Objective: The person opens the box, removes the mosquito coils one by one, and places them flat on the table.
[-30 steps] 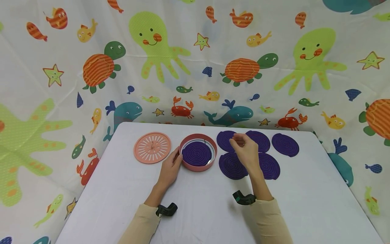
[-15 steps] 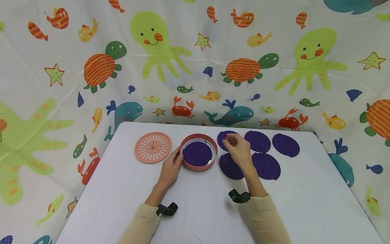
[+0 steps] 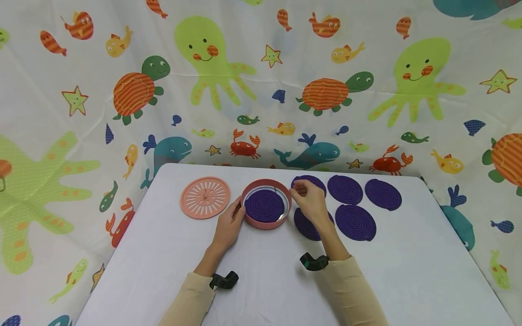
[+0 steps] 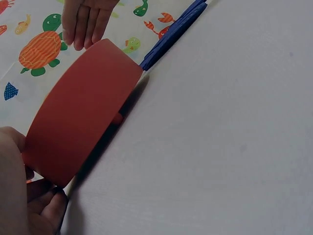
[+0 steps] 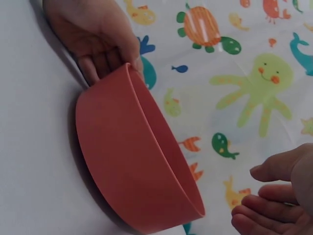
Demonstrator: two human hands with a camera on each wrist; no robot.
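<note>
My left hand (image 3: pixel 229 224) grips the near left side of a round pinkish-red mosquito coil holder (image 3: pixel 265 225), thumb at the wall and fingers reaching underneath in the left wrist view. Inside the holder lies a purple spiral mosquito coil (image 3: pixel 264 206), with a pale inner ring around it. Just right of the rim hovers my right hand (image 3: pixel 311 203), its fingers loosely bent. In the right wrist view the right hand's thumb and fingers (image 5: pixel 266 208) stand apart with nothing between them. Behind it, two purple coils (image 3: pixel 303 226) on the table are partly covered.
A pinkish slotted round lid (image 3: pixel 205 198) lies left of the holder. More purple coils (image 3: pixel 355 222) lie flat in rows to the right. The white table (image 3: pixel 253 276) ends at a sea-animal patterned curtain (image 3: pixel 244 81) behind.
My right hand has moved left, from over the loose coils to beside the holder's right rim. The left hand and the holder stay in place.
</note>
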